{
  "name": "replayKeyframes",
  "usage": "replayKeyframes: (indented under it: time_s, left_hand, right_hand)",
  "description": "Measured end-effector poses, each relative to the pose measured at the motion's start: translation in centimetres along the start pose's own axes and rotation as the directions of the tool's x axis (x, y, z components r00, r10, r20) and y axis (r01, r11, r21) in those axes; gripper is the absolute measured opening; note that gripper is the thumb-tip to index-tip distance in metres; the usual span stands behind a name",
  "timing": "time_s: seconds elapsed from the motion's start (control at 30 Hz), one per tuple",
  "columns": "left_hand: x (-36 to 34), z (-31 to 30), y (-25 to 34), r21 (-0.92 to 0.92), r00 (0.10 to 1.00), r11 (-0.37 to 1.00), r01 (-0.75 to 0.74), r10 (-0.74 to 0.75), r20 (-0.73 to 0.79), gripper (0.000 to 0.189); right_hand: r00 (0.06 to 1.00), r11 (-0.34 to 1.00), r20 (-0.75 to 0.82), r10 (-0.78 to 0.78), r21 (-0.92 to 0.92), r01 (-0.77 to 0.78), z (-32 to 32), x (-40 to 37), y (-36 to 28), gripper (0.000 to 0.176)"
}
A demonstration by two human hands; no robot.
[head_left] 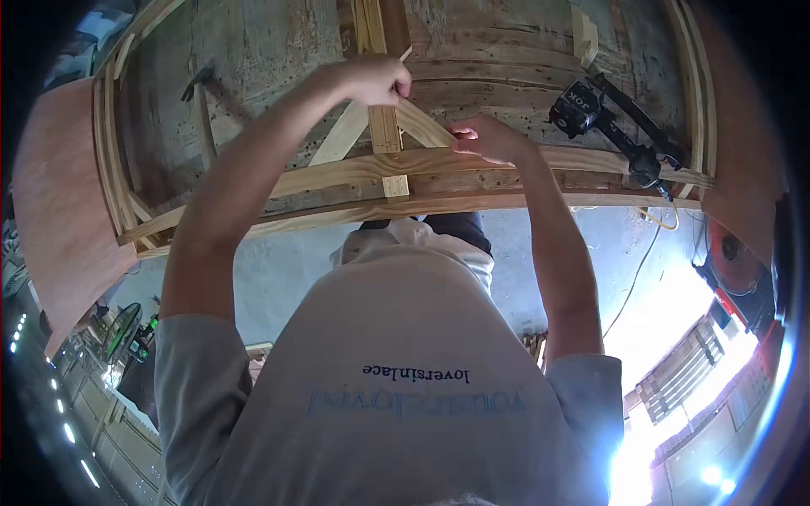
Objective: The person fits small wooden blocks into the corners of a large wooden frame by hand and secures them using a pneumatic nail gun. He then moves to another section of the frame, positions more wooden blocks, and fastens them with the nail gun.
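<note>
My left hand (381,80) is closed, its fingers curled down over the upper end of a short diagonal wooden brace (424,125). The fingertips are partly hidden. My right hand (494,140) pinches the brace's lower end, where it meets a long curved-looking wooden rail (337,174). Between the hands and to the left, an upright wooden post (384,131) crosses the rail. A second diagonal brace (341,135) slants on the post's left side, partly under my left hand and forearm.
A claw hammer (202,118) lies at the left on the worn wooden worktop (287,51). To the right, a black nail gun (612,126) rests across the frame, with a yellowish hose (672,221) near its end. A small wood offcut (584,38) lies at the back.
</note>
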State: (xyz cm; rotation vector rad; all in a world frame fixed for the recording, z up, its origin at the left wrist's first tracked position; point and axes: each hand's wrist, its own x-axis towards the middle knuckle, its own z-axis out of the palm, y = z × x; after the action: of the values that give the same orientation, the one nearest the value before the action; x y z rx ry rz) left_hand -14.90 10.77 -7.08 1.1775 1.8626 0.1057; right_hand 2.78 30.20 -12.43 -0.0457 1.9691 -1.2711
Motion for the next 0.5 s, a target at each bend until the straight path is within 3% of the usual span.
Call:
replayKeyframes:
  time_s: [0.03,0.1,0.17,0.2,0.27,0.3,0.37,0.4,0.5]
  left_hand:
    - [0.4,1.3,0.4,0.085,0.997,0.996,-0.010,0.016,-0.071,0.030]
    - [-1.6,1.8,4.6,0.150,0.933,0.961,-0.232,0.263,-0.245,0.039]
    - [-0.4,3.8,6.0,0.325,0.896,0.934,-0.148,0.266,-0.356,0.041]
    - [-0.3,3.1,6.9,0.247,0.896,0.964,-0.104,0.198,-0.397,0.035]
    - [0.3,1.9,6.1,0.069,0.857,0.991,-0.112,0.132,-0.498,0.028]
    - [0.0,1.2,5.3,-0.108,0.846,0.971,-0.212,0.127,-0.518,0.023]
    - [-0.1,0.1,4.0,-0.569,0.939,0.817,-0.099,-0.113,-0.326,0.023]
    - [0.0,0.3,2.9,-0.725,0.955,0.670,-0.158,-0.082,-0.285,0.025]
    - [-0.3,1.2,0.8,-0.797,0.970,0.590,-0.128,-0.094,-0.225,0.030]
  right_hand:
    - [0.997,0.994,-0.075,0.001,0.107,0.007,0.2,-0.1,0.6,0.033]
    - [0.989,0.977,-0.148,0.007,0.214,0.025,-0.4,-0.4,1.5,0.029]
    - [0.972,0.957,-0.234,-0.021,0.276,0.087,-1.4,-0.7,1.7,0.035]
    - [0.972,0.957,-0.232,-0.021,0.277,0.087,-1.6,-1.2,0.3,0.035]
    - [0.949,0.742,-0.315,0.030,0.642,0.190,-2.0,-2.3,-2.1,0.041]
    - [0.948,0.745,-0.316,0.028,0.639,0.191,-1.7,-2.0,-1.4,0.041]
    - [0.844,0.877,-0.527,-0.106,0.351,0.329,-0.4,-0.8,0.5,0.047]
    - [0.864,0.970,-0.501,-0.055,0.179,0.165,-0.4,-1.5,-0.3,0.047]
    - [0.899,0.934,-0.434,-0.053,0.297,0.199,0.4,-0.3,0.6,0.040]
